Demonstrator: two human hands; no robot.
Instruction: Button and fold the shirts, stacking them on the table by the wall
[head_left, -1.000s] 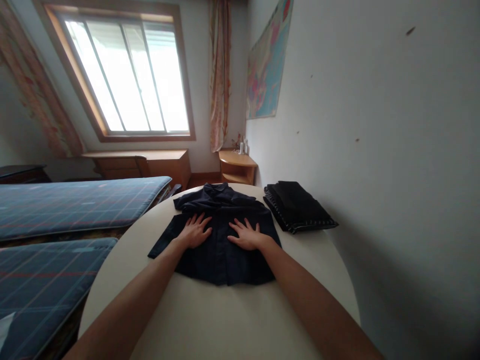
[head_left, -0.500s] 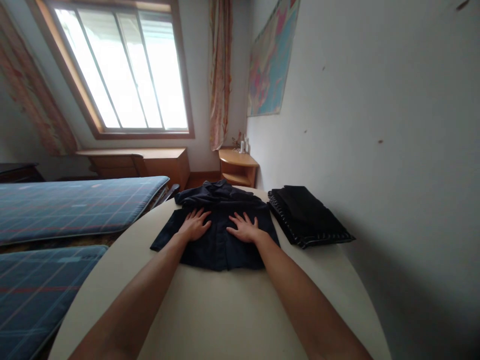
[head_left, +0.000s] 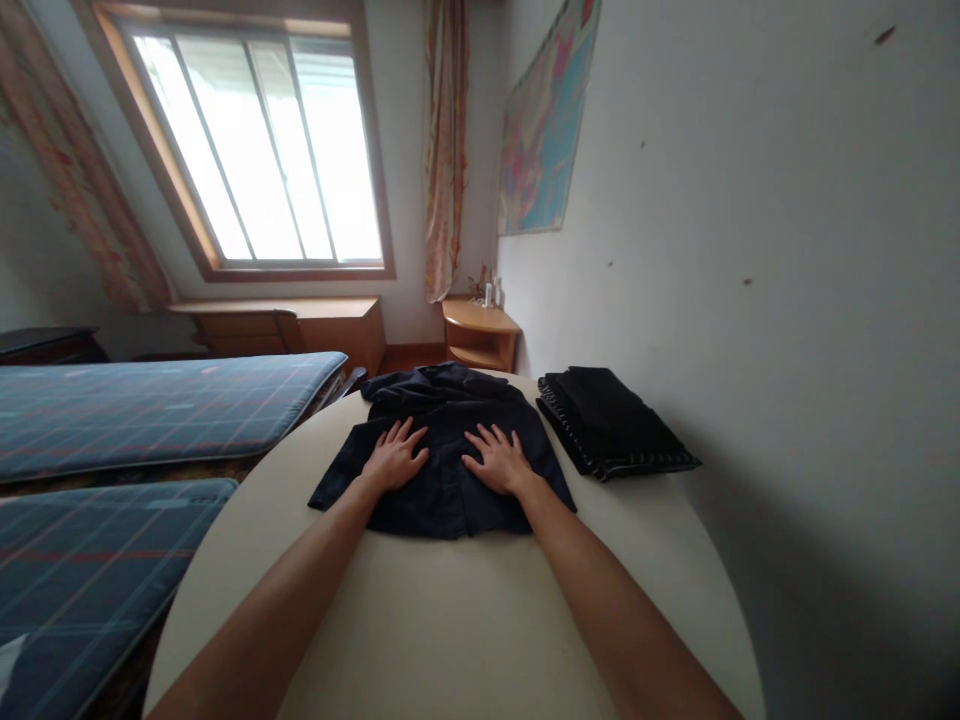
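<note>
A dark navy shirt [head_left: 446, 485] is lying spread out on a round, pale counter [head_left: 435, 630]; its far end is sitting bunched in wrinkles while its flatter hem is facing the viewer

The left arm [head_left: 292, 592] and right arm [head_left: 598, 582] stretch out in front, bare, slanting in toward each other. The left hand [head_left: 391, 462] and right hand [head_left: 501, 464] lie flat and apart, palms down, with fingers [head_left: 406, 429] spread wide.
</note>
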